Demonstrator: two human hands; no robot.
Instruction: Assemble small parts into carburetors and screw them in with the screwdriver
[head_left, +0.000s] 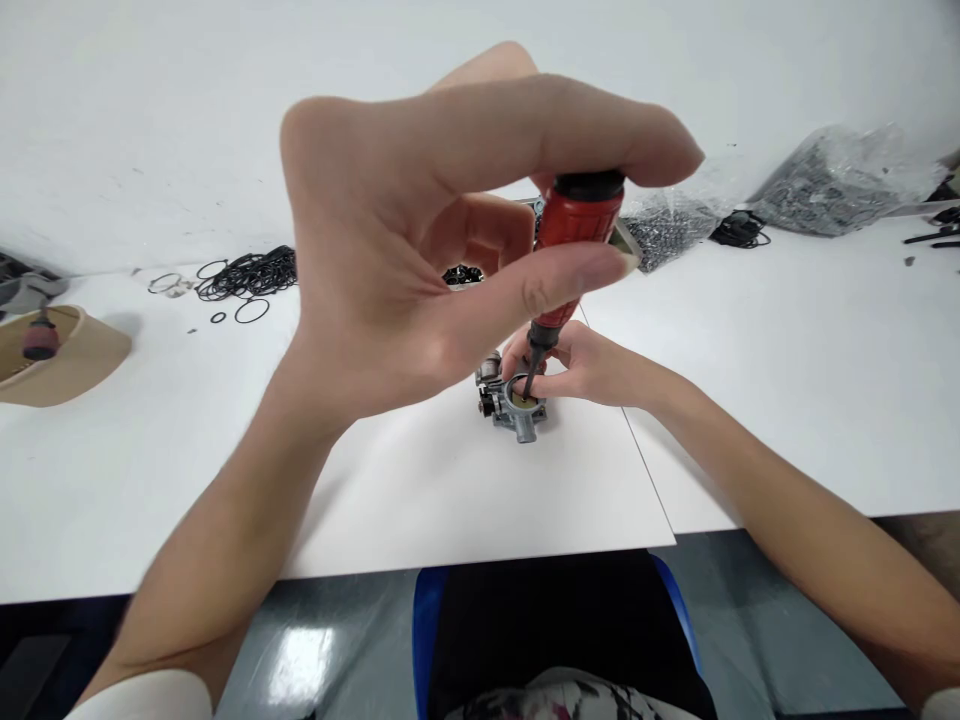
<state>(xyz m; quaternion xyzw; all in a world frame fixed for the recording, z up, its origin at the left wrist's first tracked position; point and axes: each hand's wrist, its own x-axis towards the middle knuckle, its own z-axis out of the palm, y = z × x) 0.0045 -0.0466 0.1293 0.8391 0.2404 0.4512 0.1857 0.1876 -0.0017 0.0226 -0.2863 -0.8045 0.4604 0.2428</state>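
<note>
My left hand (420, 220) is closed around a red screwdriver (576, 215) with a black end cap, index finger over the cap and thumb along the handle. Its dark shaft points down into the round bore of a grey metal throttle body (525, 428), where a brass-coloured plate shows. The tip meets that plate near its middle, as far as I can see. My right hand (581, 368) grips the throttle body from its far right side, fingertips at the bore's rim and partly hidden behind the screwdriver. The throttle body rests on the white table (465, 500).
Black rubber rings (251, 275) lie heaped at the back left. A tan container (75, 350) with a red-handled tool (41, 338) stands at far left. Plastic bags of small parts (832, 185) and a black bundle (740, 229) lie at the back right, against the white wall.
</note>
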